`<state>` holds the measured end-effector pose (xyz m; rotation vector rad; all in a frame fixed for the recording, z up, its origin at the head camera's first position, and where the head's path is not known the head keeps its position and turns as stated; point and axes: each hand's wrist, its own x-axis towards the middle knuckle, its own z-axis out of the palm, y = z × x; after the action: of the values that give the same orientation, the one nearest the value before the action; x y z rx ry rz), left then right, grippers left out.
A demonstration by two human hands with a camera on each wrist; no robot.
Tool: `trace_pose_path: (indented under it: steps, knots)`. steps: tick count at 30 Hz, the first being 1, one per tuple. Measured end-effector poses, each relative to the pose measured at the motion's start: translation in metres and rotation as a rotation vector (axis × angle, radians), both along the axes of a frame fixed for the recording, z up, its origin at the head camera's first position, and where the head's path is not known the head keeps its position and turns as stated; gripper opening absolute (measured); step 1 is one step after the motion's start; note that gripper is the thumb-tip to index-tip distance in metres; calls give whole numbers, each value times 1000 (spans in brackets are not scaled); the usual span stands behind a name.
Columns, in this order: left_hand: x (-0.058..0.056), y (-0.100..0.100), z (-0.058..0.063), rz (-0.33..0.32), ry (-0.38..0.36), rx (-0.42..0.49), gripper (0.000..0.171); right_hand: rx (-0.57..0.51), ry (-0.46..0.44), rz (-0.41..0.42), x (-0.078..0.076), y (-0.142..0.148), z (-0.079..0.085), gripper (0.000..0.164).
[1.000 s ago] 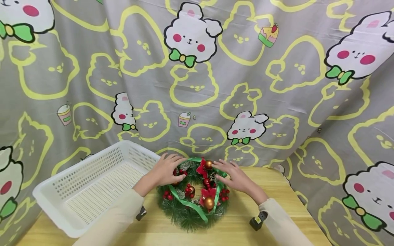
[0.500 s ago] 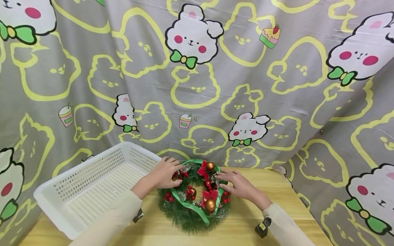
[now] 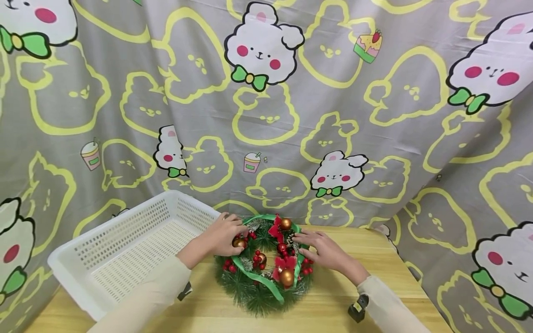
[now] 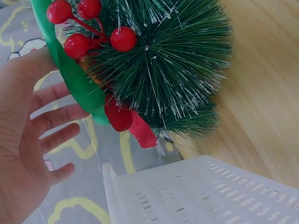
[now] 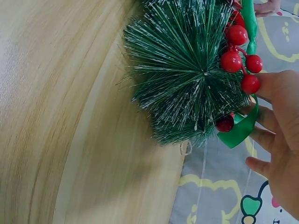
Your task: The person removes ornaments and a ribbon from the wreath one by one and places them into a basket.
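Wreath (image 3: 261, 260) — on table (image 3: 376, 247) | between left grip (image 3: 224, 235) and right grip (image 3: 322, 248)

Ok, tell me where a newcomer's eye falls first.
Probably the gray curtain filling the background, printed with white rabbits. Next, the green wreath on the wooden table, bright with red berries, gold baubles and green ribbon. The white perforated basket, to its left in the head view, stands out too.
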<state>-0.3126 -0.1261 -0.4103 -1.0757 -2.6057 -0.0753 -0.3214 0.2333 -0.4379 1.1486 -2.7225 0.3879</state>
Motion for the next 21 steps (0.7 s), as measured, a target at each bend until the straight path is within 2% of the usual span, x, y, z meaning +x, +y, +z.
trace_pose_path:
  steps: [8, 21]
  knots:
    - [1, 1, 1, -12, -13, -20, 17, -5, 57, 19, 0, 0, -3, 41]
    - [3, 4, -1, -33, -16, 15, 12, 16, 43, 13, 0, 2, -3, 42]
